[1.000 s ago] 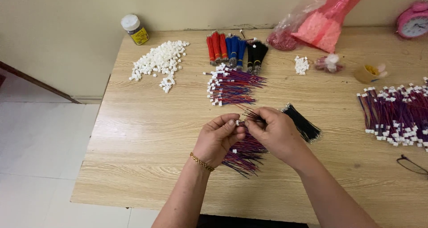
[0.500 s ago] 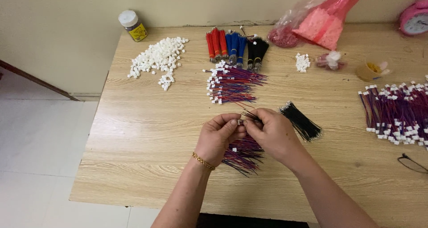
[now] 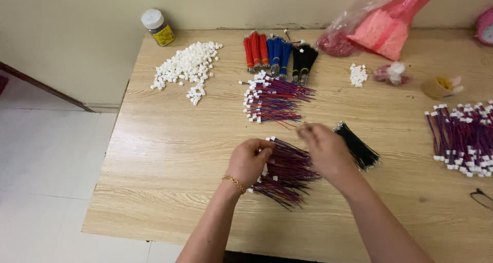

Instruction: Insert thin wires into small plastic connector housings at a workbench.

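Both hands have come apart and dropped lower since the earlier frames, where they met fingertip to fingertip over the table. Now the left hand [image 3: 250,161] rests curled on the pile of purple-red wires [image 3: 287,171], fingers bent on its white-tipped end. The right hand [image 3: 324,151] hovers just right of that pile, blurred, so I cannot tell whether its fingers pinch anything. A black wire bundle [image 3: 359,149] lies just beside that hand.

Further back, a second fan of connector-tipped wires [image 3: 273,99] lies near a heap of white connectors [image 3: 187,68]. Red, blue and black bundles [image 3: 280,55] sit behind it. A small jar [image 3: 158,27] with white cap and yellow label stands at the table's [image 3: 169,160] far left corner. A pink plastic bag [image 3: 382,26] holds pink pieces. A roll of tape [image 3: 439,87] sits right.
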